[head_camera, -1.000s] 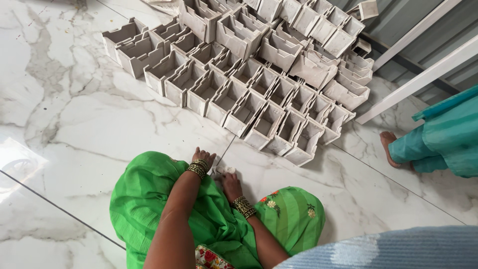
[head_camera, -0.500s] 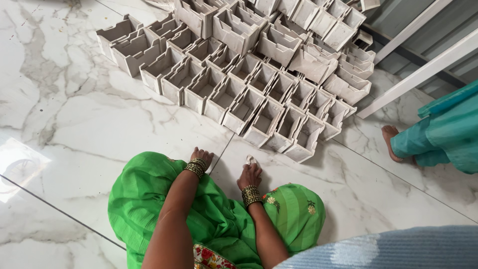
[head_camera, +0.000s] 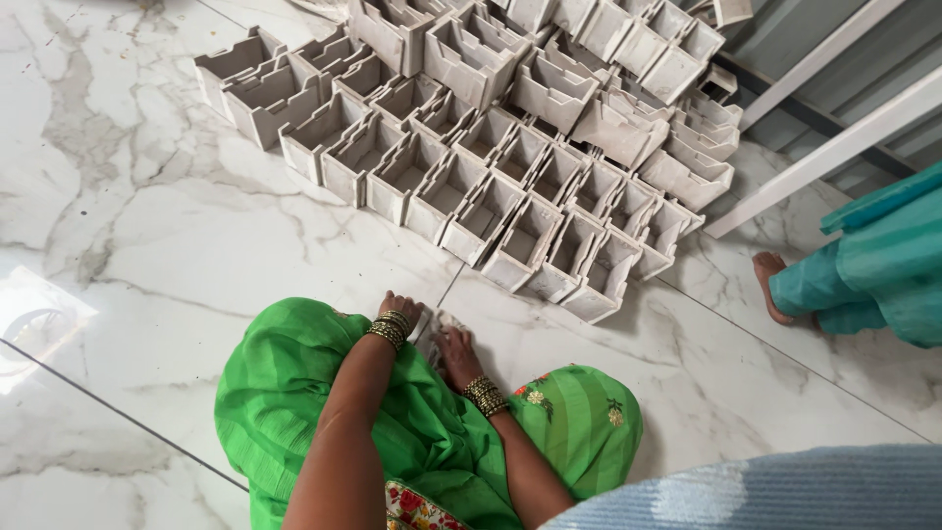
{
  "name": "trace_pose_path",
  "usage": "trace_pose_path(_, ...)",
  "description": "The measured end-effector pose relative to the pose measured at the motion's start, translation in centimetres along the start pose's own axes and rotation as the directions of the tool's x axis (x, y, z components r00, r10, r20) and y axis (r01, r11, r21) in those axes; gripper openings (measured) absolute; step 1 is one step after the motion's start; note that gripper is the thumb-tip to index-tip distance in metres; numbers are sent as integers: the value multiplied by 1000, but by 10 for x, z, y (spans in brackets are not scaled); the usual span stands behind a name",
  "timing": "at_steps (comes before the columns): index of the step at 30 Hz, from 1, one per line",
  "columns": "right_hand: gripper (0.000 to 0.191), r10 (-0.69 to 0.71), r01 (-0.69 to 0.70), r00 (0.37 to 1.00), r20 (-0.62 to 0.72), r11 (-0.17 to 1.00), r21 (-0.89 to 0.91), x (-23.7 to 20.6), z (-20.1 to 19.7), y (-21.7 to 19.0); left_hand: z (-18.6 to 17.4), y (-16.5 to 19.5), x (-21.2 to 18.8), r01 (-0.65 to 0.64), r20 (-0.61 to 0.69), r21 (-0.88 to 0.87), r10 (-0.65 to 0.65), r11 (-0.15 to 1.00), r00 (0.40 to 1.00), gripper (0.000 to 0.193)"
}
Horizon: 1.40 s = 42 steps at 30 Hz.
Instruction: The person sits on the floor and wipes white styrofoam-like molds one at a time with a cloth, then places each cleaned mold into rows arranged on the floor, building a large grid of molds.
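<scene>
1. Left hand [head_camera: 400,312] and right hand [head_camera: 453,349] rest low on the marble floor [head_camera: 147,245], touching a small pale piece [head_camera: 439,324] between them; finger grip cannot be told.
2. Grey, open-topped notched boxes [head_camera: 491,177] sit in packed rows just ahead.
3. Another person's bare foot [head_camera: 770,285] stands at right.

Green garment [head_camera: 294,412], gold bangles [head_camera: 391,329]

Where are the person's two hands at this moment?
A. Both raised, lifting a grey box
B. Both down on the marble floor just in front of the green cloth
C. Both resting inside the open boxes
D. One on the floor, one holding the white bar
B: the left hand and the right hand both lie low on the marble floor by the green cloth, short of the grey boxes.
</scene>
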State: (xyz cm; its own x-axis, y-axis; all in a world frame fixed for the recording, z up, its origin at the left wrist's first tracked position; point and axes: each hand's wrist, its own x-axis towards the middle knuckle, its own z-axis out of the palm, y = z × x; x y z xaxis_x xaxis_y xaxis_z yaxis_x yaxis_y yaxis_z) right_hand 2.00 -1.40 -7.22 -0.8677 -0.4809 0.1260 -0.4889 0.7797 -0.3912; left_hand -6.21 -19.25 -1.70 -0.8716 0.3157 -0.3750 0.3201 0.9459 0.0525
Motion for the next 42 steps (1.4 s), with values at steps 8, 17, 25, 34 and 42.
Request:
trace_pose_path(8, 80, 39, -43, 999, -37, 992, -116, 7, 4, -10, -2, 0, 8, 53, -33, -77, -55, 996, 998, 44)
trace_pose_path(17, 77, -20, 12, 999, -51, 988, -154, 22, 15, -10, -3, 1, 27, -20, 46, -41, 22, 999, 999, 27)
trace_pose_path(25, 82, 61, -16, 986, 155, 961, -275, 57, 27, -2, -45, -65, 64, 182, 171, 2, -179, 983, 969, 36)
trace_pose_path(34, 93, 26, -7, 995, 96, 981, -195, 141, 55, -9, -114, -268, 72, 606, -228, -239, -651, 759, 724, 33)
trace_pose_path(42, 91, 18, -4, 996, 92, 988, -153, 188, 57, -17, -126, -337, 127, 587, -592, -160, -553, 794, 586, 42)
